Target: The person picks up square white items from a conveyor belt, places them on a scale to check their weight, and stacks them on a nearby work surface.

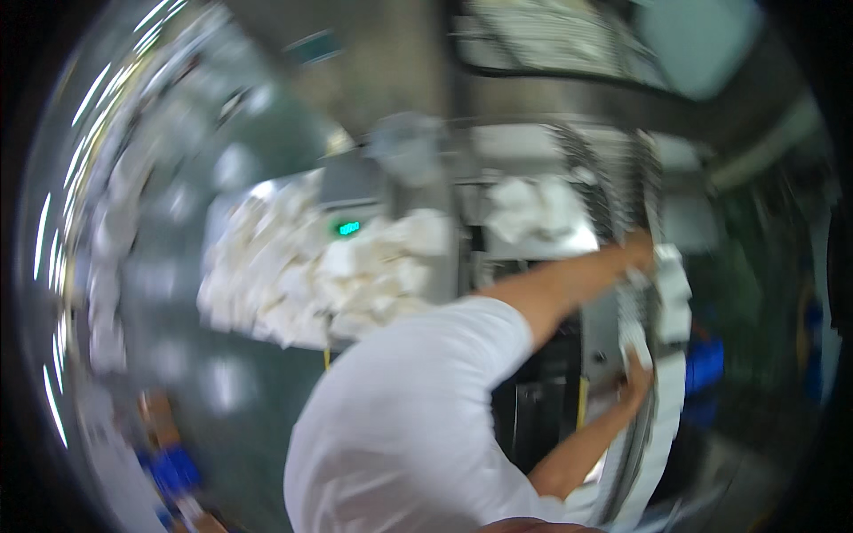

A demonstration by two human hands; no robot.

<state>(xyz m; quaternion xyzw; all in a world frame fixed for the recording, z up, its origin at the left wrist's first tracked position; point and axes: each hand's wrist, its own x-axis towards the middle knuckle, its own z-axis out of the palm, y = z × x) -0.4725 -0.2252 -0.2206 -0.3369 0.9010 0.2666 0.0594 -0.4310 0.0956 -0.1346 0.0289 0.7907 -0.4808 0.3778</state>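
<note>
Stack, white, lengthwise between hands

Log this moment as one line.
left hand: near dark conveyor track, grip unclear | right hand: at white pieces, grip unclear | elsewhere: white pile, green display | image: blurred

Both hands at opposite ends of white stack | white heap to left | green-lit display

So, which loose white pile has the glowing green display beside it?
The wide left heap, bordering the display; the smaller pile to its right has none.
</note>
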